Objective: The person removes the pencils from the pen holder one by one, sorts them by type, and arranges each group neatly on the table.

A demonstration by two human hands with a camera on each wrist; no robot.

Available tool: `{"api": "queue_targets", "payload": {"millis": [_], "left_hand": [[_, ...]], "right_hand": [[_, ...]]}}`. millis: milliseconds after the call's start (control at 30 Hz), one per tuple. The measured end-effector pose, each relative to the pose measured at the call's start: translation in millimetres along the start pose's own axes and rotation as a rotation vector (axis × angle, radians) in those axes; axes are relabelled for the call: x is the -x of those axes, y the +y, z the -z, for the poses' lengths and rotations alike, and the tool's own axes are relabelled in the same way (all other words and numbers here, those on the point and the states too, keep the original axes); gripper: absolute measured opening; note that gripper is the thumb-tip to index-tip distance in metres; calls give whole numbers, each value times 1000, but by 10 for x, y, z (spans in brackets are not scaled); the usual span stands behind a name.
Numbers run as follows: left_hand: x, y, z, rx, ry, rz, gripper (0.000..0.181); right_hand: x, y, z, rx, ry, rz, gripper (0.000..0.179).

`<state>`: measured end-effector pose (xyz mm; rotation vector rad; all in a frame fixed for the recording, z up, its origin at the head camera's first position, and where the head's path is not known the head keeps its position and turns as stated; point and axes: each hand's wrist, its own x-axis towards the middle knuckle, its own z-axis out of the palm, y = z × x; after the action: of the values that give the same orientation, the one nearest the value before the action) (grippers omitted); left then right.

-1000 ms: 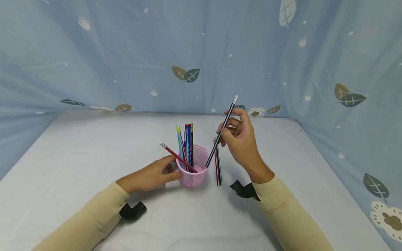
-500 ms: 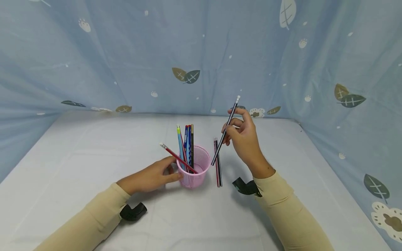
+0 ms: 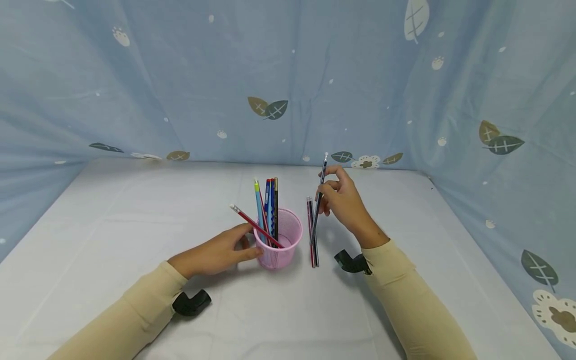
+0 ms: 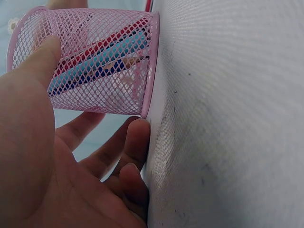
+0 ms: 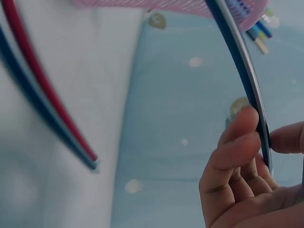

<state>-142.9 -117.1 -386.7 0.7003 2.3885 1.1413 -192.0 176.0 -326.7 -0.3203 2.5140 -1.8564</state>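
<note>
My left hand point(image 3: 218, 253) holds the pink mesh pencil cup point(image 3: 276, 259) from its left side. In the left wrist view the thumb lies along the mesh point(image 4: 107, 102) and the other fingers are by the base. Inside the cup stand several pencils, with a red pencil point(image 3: 246, 218) leaning out to the left. Right of the cup, my right hand point(image 3: 346, 205) pinches a dark striped pencil point(image 3: 317, 212), eraser end up and slightly tilted. Its lower end overlaps two pencils lying side by side, a red one point(image 3: 310, 225) and a black one point(image 3: 317, 256); contact cannot be told.
A white cloth point(image 3: 135, 215) covers the table. Behind it and at the sides hangs a blue curtain point(image 3: 189, 75) with leaf prints. Black camera mounts point(image 3: 192, 303) sit at both wrists, close above the cloth.
The striped pencil has left the cup's right rim, moved right, then come down and turned more upright over the two lying pencils. My left hand and the cup stay put.
</note>
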Motion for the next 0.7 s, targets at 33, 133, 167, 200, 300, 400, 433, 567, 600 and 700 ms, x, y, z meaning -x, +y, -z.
{"api": "queue_targets", "payload": {"millis": [33,133,167,200,300,400,433,567,600,700], "left_hand": [[1,3,2,0,0,0,61],[6,8,6,1,-2,-2,61],[7,8,7,3,-3,-3,61],[8,10,8,6,-4,-2,61],[11,11,6,10,-5,0,61],[11,11,3,9,-4,4,62],[11,11,2,7,-5,4,62],[12,11,1,5,-5,1,61],[12,13,1,5,-5,-1,61],[15,19,3,5,-6,-2,61]], "right_hand": [[-8,17,4,10,-5,-14,25],[-40,82,23,38,-27,-68,25],[-52,107,31,48,-34,-85,26],[-64,134,39,58,-42,-103,28],[-99,215,52,82,-63,-148,30],[-125,281,62,93,-92,-189,34],[-132,303,68,98,-104,-202,36],[-155,390,87,108,-158,-256,42],[-161,412,89,106,-171,-269,44],[-171,460,88,118,-212,-312,48]]}}
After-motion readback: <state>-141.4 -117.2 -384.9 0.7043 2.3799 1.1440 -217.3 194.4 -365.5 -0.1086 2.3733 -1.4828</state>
